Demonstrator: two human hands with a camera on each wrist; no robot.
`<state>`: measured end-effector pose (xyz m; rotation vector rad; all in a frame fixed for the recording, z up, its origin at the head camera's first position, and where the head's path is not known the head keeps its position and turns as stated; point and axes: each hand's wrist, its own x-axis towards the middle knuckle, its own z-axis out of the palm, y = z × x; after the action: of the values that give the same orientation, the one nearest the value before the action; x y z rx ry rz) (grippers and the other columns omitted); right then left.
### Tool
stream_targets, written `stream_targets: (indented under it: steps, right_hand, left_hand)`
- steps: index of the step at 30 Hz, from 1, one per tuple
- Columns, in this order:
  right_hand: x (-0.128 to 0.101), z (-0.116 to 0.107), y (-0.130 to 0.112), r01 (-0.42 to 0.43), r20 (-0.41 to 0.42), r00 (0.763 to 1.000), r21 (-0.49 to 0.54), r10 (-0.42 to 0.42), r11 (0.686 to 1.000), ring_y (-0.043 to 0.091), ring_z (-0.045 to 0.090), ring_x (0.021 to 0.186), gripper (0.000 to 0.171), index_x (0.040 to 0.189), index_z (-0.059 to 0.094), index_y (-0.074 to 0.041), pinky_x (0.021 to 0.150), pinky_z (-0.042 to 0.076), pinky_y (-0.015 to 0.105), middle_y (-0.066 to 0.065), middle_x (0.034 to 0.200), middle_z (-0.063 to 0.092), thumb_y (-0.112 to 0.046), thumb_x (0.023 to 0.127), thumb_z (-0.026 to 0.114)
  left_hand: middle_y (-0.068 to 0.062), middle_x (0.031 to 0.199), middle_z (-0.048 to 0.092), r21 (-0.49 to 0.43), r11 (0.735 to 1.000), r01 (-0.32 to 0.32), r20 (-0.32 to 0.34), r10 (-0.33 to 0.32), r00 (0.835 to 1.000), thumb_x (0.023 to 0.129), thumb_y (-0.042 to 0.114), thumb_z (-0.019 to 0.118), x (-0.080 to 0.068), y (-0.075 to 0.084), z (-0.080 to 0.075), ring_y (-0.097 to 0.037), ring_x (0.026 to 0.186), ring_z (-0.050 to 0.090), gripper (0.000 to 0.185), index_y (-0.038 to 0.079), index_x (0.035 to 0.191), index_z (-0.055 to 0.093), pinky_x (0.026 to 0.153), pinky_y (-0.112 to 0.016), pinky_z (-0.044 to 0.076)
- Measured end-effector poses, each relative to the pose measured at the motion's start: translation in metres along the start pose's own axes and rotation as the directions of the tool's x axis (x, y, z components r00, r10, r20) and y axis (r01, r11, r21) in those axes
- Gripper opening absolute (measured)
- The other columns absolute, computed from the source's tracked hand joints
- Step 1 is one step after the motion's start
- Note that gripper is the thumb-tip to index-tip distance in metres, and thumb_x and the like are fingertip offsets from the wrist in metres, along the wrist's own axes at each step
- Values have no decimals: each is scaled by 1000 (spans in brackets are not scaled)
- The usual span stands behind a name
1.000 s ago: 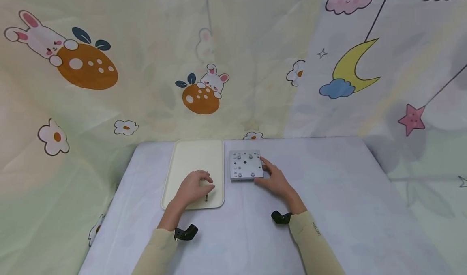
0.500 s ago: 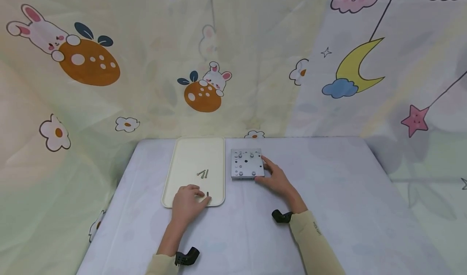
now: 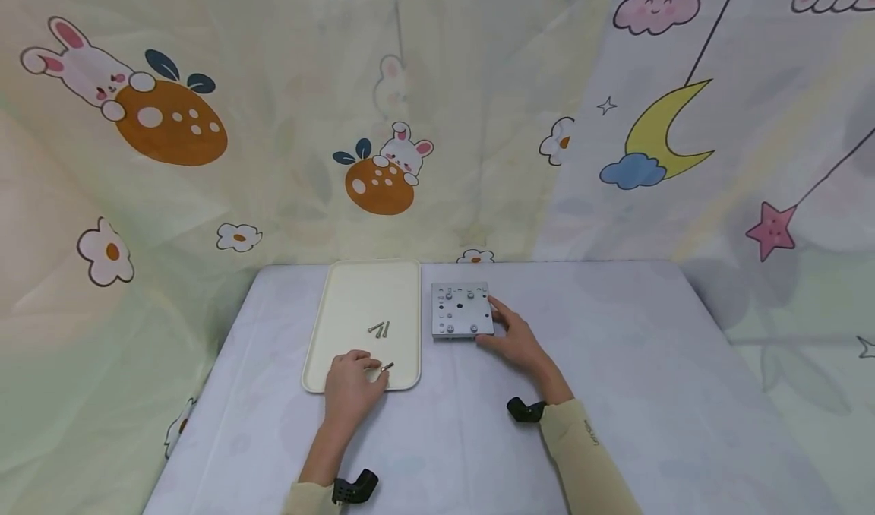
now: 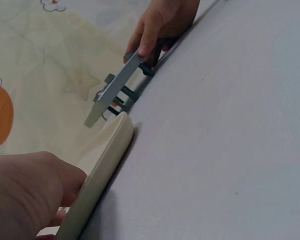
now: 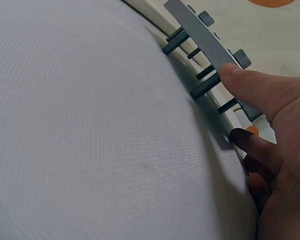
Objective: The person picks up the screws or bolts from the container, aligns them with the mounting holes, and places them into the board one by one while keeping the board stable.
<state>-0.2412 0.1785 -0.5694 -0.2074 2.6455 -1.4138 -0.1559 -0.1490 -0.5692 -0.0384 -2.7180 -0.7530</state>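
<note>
Left hand (image 3: pixel 352 387) at the near edge of the cream, round-cornered plastic tray (image 3: pixel 342 302), fingers curled, tips pinching one small silver screw (image 3: pixel 386 366) just above the tray floor; right hand (image 3: pixel 514 339) against the near right corner of the square grey metal plate (image 3: pixel 461 311), thumb on the top face, fingers curled under the edge, clamped there and steadying it; hands well apart, tray and plate side by side between them on the pale lilac tablecloth (image 3: pixel 615 393).

Judged from the layout, somewhere in the middle: several bolts (image 5: pixel 205 86) seated through the plate, heads above and threaded shanks below, holding it up off the cloth like short legs; a few dark holes open on the top face; two loose silver screws (image 3: pixel 379 328) lying together mid-tray, touching or nearly so; a third in the left fingertips; hard to tell whether coming out of the plate or going in.

Plate thin, flat, matt grey, sharp-edged, seen edge-on from the wrist views; bolt shanks dark and finely threaded, heads pale and cylindrical; tray smooth, slightly glossy, with a raised rolled rim (image 4: pixel 106 165); cloth a fine woven weave, faintly printed; behind, a soft creased fabric backdrop (image 3: pixel 205 196) with cartoon rabbits, orange eggs, flowers, a yellow moon and a pink star; long cream sleeves (image 3: pixel 581 454) on both arms, black wrist mounts at the cuffs.
</note>
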Motion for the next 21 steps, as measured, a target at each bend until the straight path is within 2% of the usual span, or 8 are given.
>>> stream_targets:
  steps: [7, 14, 21]
  right_hand:
    - [-1, 3, 1, -15, -2, 1000, 2, 15, 1000, 30, 35, 137, 93, 154, 28, -25, 112, 21, 51, 11, 136, 54, -39, 79, 81]
    - [-1, 5, 2, -1, -4, 1000, 4, 1, 1000, 31, 35, 137, 93, 154, 28, -25, 112, 21, 52, 11, 136, 54, -40, 78, 81]
    - [-1, 3, 0, 6, -18, 1000, -1, -6, 1000, 31, 36, 136, 92, 154, 28, -24, 112, 22, 52, 13, 135, 55, -38, 79, 81]
  left_hand:
    - [-7, 99, 69, -38, 999, -5, -12, 5, 1000, 73, 18, 82, -1, -4, 2, -35, 97, 59, 8, 11, 77, 78, 83, -45, 49]
    - [-3, 99, 69, -134, 990, 44, 13, -43, 999, 74, 16, 81, 1, -4, 2, -28, 98, 59, 7, 12, 79, 77, 86, -41, 48]
    - [-4, 101, 69, -242, 970, 19, 31, -12, 999, 75, 16, 81, 19, 8, -7, -29, 101, 59, 6, 11, 77, 77, 88, -45, 47]
